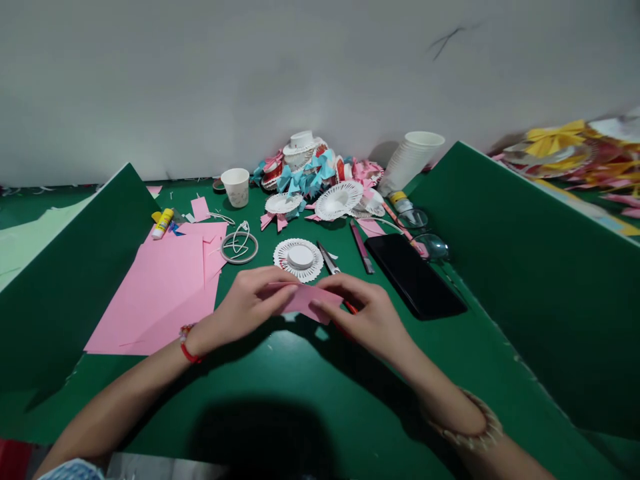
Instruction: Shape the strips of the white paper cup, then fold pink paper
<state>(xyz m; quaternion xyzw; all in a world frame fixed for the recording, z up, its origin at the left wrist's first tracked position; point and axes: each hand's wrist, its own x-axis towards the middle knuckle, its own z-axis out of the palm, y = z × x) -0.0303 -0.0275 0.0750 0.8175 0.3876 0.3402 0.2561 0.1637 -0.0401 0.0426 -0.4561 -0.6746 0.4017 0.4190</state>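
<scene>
A small strip of pink paper (305, 301) is held above the green table between both hands. My left hand (250, 303) pinches its left end between thumb and fingers. On the right end, my right hand (363, 310) has a closed thumb-and-finger grip. Just beyond the strip lies a white paper hat shape with a slit, scalloped brim (299, 259). Scissors (327, 259) rest beside it, their handles partly hidden behind my right hand. Larger pink sheets (155, 293) lie left of my left hand.
Green dividers (65, 280) (520, 267) stand on both sides. A phone (415, 273), a cutter knife (362, 247) and glasses (431, 247) lie right. Tape (223, 257), a glue stick (163, 224) and a paper cup (236, 188) are left. Decorated paper hats (305, 167) and stacked cups (413, 160) are behind.
</scene>
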